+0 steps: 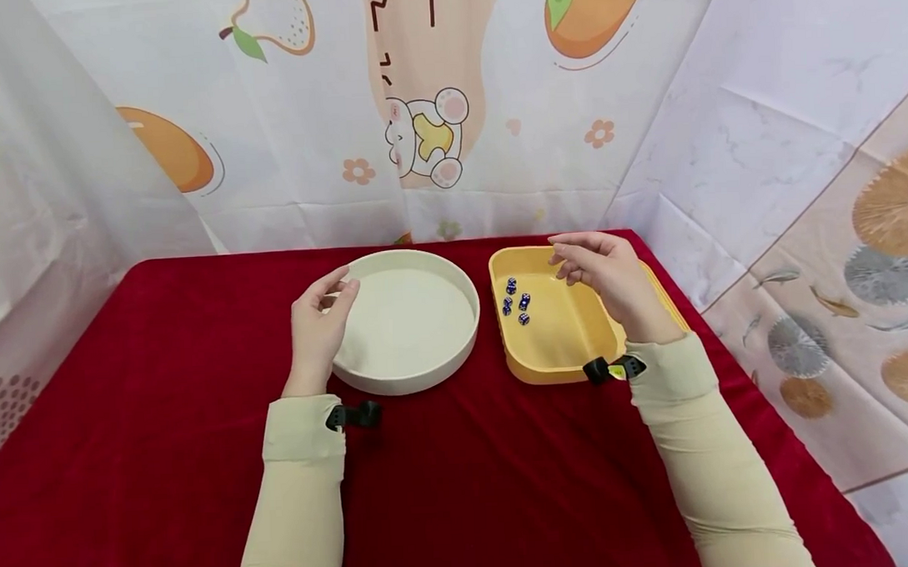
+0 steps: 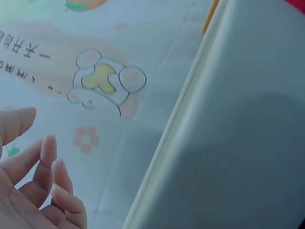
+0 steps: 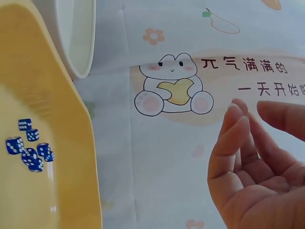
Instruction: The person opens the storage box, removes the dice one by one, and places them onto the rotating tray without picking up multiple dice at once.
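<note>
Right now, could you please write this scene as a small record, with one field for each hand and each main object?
Left hand: holding nothing, near the left rim of the off-white round tray
Right hand: holding nothing, above the yellow rectangular tray
Blue dice: white-dotted, grouped toward the yellow tray's left side
Trays: side by side, apart, round one left
Table cover: dark red cloth

The dice (image 1: 524, 319) were dark blue with white pips, the rectangular tray (image 1: 560, 321) yellow and the round tray (image 1: 403, 327) off-white. The bench cloth (image 1: 166, 410) was deep red, the sleeves (image 1: 300, 497) pale beige. White ground on the back curtain (image 1: 307, 155) carried orange fruit, pinkish flowers and a white cartoon animal with a yellow heart.
</note>
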`<move>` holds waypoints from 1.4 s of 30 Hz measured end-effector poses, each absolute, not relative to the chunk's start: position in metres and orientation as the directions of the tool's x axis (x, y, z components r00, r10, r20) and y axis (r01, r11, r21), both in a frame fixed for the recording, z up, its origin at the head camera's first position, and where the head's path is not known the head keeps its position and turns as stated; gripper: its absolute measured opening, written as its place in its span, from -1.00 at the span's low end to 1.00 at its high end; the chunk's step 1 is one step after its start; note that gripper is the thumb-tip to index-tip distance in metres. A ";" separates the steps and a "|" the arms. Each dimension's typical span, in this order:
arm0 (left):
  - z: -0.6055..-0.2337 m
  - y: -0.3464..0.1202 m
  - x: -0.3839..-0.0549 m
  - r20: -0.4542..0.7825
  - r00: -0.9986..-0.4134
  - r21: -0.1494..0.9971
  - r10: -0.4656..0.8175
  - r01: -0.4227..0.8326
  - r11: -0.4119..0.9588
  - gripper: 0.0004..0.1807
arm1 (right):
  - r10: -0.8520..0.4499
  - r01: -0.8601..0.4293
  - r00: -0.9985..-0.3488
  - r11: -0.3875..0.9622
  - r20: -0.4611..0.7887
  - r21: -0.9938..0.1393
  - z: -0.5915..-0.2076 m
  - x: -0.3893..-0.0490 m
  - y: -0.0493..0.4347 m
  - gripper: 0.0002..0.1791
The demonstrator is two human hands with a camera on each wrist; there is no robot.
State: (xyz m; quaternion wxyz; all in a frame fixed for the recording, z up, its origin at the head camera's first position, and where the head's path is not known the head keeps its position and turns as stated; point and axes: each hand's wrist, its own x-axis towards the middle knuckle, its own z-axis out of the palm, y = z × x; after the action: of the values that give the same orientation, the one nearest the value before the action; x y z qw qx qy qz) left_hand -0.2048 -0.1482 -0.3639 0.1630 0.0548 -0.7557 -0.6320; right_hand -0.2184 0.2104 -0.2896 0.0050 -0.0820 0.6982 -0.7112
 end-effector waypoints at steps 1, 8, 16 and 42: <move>-0.365 -0.150 -0.205 0.172 -0.937 0.975 -0.303 0.117 0.190 -0.57 | -0.126 -0.097 -0.987 -0.029 0.100 -0.995 -0.288 -0.221 0.210 -0.86; -0.375 -0.164 -0.208 0.101 -0.924 0.984 -0.369 0.037 0.177 -0.55 | -0.121 -0.016 -0.993 -0.019 0.019 -1.000 -0.280 -0.237 0.211 -0.89; -0.387 -0.175 -0.212 0.066 -0.904 0.988 -0.423 -0.001 0.156 -0.50 | -0.155 0.003 -0.988 -0.012 -0.001 -1.000 -0.272 -0.249 0.212 -0.85; -0.416 -0.188 -0.218 -0.125 -0.955 0.960 -0.270 -0.185 0.211 -0.08 | -0.168 0.133 -0.976 0.041 -0.138 -0.990 -0.300 -0.286 0.213 -0.90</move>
State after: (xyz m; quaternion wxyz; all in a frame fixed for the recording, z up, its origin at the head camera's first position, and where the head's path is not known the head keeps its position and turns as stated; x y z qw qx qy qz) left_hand -0.2178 -0.1881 -0.4160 0.0349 0.1464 -0.7773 -0.6109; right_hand -0.2858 0.2133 -0.3002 0.1085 -0.0122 0.7133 -0.6923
